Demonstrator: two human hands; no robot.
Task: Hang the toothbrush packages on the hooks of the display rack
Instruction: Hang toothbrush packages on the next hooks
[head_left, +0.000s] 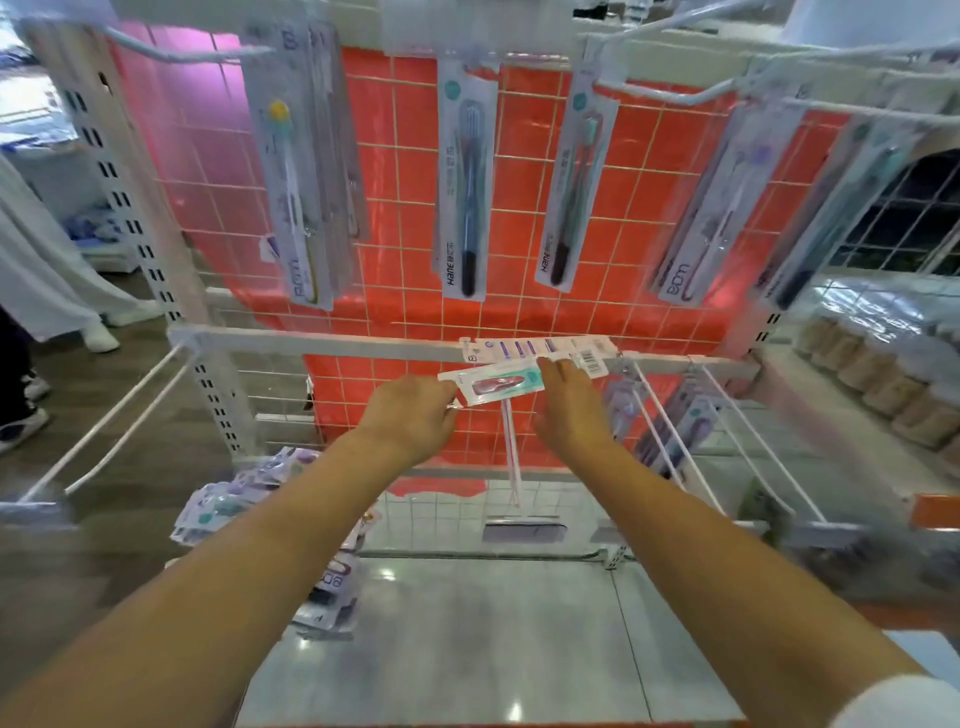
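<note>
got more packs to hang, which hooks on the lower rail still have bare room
The two left hooks off the lower rail are bare along their length. The middle hook, below the pack held by the left hand and right hand, is bare too. The right hooks are crowded with packs.

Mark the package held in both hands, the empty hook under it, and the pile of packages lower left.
held package (498, 387), head view, middle of its front.
empty hook (510, 452), head view, mid-wire.
package pile (228, 501), head view, top packs.
</note>
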